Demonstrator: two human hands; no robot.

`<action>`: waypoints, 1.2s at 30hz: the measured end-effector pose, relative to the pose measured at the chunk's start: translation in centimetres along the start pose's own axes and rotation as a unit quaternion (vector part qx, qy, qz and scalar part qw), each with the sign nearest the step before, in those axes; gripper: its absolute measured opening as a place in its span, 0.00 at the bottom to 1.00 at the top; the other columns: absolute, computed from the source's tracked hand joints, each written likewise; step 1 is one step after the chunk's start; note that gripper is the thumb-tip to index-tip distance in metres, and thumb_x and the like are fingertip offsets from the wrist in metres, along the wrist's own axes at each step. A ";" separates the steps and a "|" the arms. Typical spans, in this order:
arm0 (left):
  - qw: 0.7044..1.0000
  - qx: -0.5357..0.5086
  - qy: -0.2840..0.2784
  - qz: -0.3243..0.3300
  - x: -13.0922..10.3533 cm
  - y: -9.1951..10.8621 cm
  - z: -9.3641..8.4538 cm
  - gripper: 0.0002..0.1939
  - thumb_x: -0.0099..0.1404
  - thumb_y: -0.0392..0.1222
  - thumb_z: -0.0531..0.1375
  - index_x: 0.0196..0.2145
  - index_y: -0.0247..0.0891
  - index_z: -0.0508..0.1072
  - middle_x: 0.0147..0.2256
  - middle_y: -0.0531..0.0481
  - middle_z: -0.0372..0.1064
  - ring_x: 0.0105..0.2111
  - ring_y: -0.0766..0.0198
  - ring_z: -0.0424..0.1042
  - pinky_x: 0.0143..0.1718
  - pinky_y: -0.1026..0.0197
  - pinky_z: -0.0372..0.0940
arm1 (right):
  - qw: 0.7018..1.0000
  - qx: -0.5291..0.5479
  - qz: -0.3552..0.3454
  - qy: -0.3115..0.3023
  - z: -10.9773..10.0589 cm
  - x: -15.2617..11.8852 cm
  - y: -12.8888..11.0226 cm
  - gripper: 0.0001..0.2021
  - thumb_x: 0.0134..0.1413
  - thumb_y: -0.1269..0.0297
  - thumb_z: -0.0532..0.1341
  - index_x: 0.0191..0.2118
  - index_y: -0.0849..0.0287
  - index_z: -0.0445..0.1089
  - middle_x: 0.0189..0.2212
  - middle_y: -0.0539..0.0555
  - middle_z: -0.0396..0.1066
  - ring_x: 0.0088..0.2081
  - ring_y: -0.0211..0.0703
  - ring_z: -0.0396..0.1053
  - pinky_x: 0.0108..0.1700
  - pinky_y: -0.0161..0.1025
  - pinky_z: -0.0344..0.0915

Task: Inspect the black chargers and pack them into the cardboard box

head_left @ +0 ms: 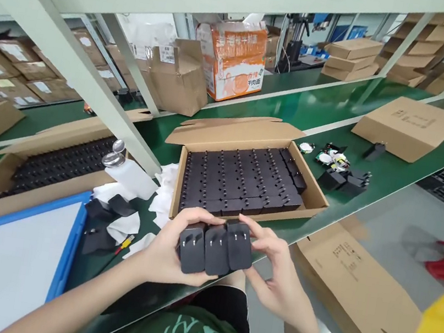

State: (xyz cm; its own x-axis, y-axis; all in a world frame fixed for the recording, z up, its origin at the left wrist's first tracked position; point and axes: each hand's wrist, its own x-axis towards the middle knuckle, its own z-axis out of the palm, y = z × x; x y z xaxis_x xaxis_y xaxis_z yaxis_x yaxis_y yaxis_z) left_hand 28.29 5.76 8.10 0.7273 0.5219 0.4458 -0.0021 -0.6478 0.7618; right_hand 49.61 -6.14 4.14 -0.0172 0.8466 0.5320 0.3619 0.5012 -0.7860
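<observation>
Three black plug adapters (pixel 216 250) are held side by side in front of me, their metal prongs facing up toward the camera. My left hand (pixel 168 250) wraps round the left end and underside of the row. At the other end, my right hand (pixel 274 266) grips the rightmost adapter between thumb and fingers. Just beyond my hands lies an open cardboard box (pixel 319 202) with rows of the same black adapters (pixel 237 177). A gap shows at that box's near right corner.
Left of me are a blue-rimmed white tray (pixel 67 254), a white pump bottle (pixel 133 175), cloths and another box of adapters (pixel 67 165). Loose adapters (pixel 345 180) and circuit parts (pixel 334 156) lie right. A pale shelf post (pixel 93 80) slants across the left side.
</observation>
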 end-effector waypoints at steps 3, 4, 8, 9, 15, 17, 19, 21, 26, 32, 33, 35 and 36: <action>0.999 -0.007 -0.030 0.041 0.9 -0.3 0.1 0.44 0.49 0.38 0.74 0.60 0.47 0.60 0.51 0.41 0.71 0.52 0.50 0.73 0.53 0.49 0.69 | 1.000 0.000 -0.023 0.007 -1.0 0.2 0.6 0.25 0.59 0.82 0.57 0.55 0.50 0.53 0.66 0.61 0.60 0.61 0.48 0.64 0.55 0.49 0.68; 0.998 -0.012 -0.039 0.051 1.2 -0.4 0.2 0.44 0.49 0.37 0.73 0.60 0.47 0.60 0.52 0.41 0.70 0.52 0.50 0.72 0.53 0.48 0.69 | 0.999 0.002 -0.033 0.009 -1.4 0.3 0.8 0.26 0.58 0.83 0.57 0.57 0.50 0.53 0.66 0.61 0.60 0.62 0.48 0.64 0.55 0.50 0.68; 0.996 -0.021 -0.057 0.059 2.2 -0.5 0.4 0.45 0.50 0.35 0.73 0.62 0.46 0.59 0.53 0.40 0.69 0.53 0.50 0.70 0.53 0.47 0.69 | 0.998 0.007 -0.062 0.012 -2.4 0.4 1.4 0.32 0.55 0.85 0.59 0.60 0.51 0.53 0.66 0.61 0.60 0.63 0.50 0.64 0.57 0.51 0.68; 0.996 -0.021 -0.060 0.059 2.4 -0.5 0.4 0.46 0.49 0.34 0.73 0.62 0.46 0.58 0.54 0.40 0.69 0.53 0.50 0.70 0.53 0.47 0.68 | 0.998 0.005 -0.064 0.013 -2.6 0.4 1.5 0.33 0.55 0.85 0.59 0.61 0.51 0.53 0.66 0.61 0.60 0.62 0.50 0.64 0.57 0.51 0.67; 0.998 -0.018 -0.038 0.045 2.7 -0.5 1.5 0.44 0.49 0.35 0.73 0.60 0.46 0.60 0.52 0.42 0.70 0.53 0.52 0.71 0.54 0.49 0.69 | 0.998 -0.034 -0.051 -0.019 -3.4 0.3 1.5 0.34 0.57 0.82 0.58 0.65 0.50 0.51 0.65 0.59 0.60 0.64 0.50 0.62 0.60 0.53 0.66; 1.000 -0.012 -0.004 0.015 2.6 -0.3 1.8 0.42 0.49 0.36 0.73 0.59 0.45 0.61 0.50 0.43 0.71 0.51 0.53 0.73 0.53 0.53 0.70 | 0.995 -0.075 -0.034 -0.052 -4.5 0.4 1.8 0.34 0.59 0.79 0.57 0.68 0.51 0.49 0.65 0.59 0.60 0.64 0.50 0.61 0.61 0.53 0.66; 1.000 -0.006 0.019 -0.021 2.3 -0.2 2.0 0.40 0.49 0.36 0.72 0.57 0.45 0.62 0.50 0.43 0.72 0.50 0.54 0.75 0.52 0.56 0.71 | 0.989 -0.137 -0.002 -0.052 -6.7 1.0 2.5 0.34 0.61 0.76 0.55 0.70 0.51 0.46 0.64 0.60 0.60 0.64 0.51 0.61 0.60 0.52 0.68; 0.999 -0.005 0.024 -0.040 1.6 -0.1 1.9 0.39 0.50 0.36 0.72 0.57 0.46 0.62 0.50 0.44 0.72 0.50 0.55 0.75 0.51 0.57 0.71 | 0.977 -0.205 0.043 -0.036 -10.0 2.2 3.5 0.32 0.62 0.71 0.56 0.70 0.51 0.47 0.63 0.60 0.60 0.62 0.53 0.63 0.54 0.50 0.72; 0.997 0.024 0.044 -0.060 -1.1 0.2 1.1 0.40 0.51 0.36 0.71 0.59 0.47 0.61 0.51 0.43 0.72 0.52 0.54 0.75 0.53 0.57 0.71 | 0.911 -0.345 0.137 -0.180 -18.8 7.0 6.9 0.27 0.54 0.62 0.62 0.60 0.54 0.61 0.54 0.61 0.70 0.52 0.59 0.72 0.50 0.56 0.75; 0.984 0.062 0.143 -0.091 -5.0 1.9 -0.2 0.40 0.51 0.43 0.72 0.58 0.47 0.58 0.48 0.43 0.74 0.49 0.52 0.76 0.50 0.54 0.72 | 0.893 -0.366 0.057 -0.255 -20.4 10.6 12.5 0.19 0.29 0.57 0.71 0.35 0.50 0.76 0.32 0.57 0.76 0.35 0.63 0.75 0.33 0.59 0.76; 0.977 0.076 0.171 -0.100 -6.0 2.2 -0.9 0.40 0.52 0.45 0.72 0.58 0.47 0.58 0.48 0.43 0.74 0.49 0.51 0.77 0.49 0.53 0.72 | 0.894 -0.375 0.032 -0.245 -20.2 10.7 13.5 0.18 0.26 0.51 0.71 0.30 0.50 0.74 0.29 0.57 0.74 0.31 0.64 0.74 0.27 0.60 0.74; 0.954 0.113 0.244 -0.130 -8.8 2.8 -2.7 0.39 0.53 0.48 0.71 0.57 0.44 0.58 0.48 0.41 0.73 0.49 0.49 0.76 0.48 0.51 0.72 | 0.898 -0.386 -0.023 -0.211 -20.0 10.4 15.2 0.23 0.25 0.38 0.69 0.25 0.50 0.71 0.26 0.58 0.71 0.26 0.64 0.71 0.21 0.60 0.68; 0.937 0.136 0.286 -0.150 -10.6 3.1 -3.7 0.37 0.54 0.48 0.70 0.57 0.43 0.59 0.48 0.40 0.72 0.49 0.48 0.75 0.48 0.51 0.72 | 0.901 -0.387 -0.052 -0.189 -20.0 10.1 15.7 0.24 0.26 0.34 0.67 0.25 0.49 0.71 0.27 0.59 0.72 0.25 0.63 0.71 0.20 0.60 0.67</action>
State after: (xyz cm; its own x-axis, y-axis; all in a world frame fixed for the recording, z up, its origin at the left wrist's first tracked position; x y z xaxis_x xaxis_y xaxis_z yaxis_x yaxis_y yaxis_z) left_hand 18.09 0.24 7.50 0.1802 0.8645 0.4693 0.3758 -0.5014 0.7793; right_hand 73.76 6.72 3.51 -0.3522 0.8760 0.3296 0.8792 0.4304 -0.2045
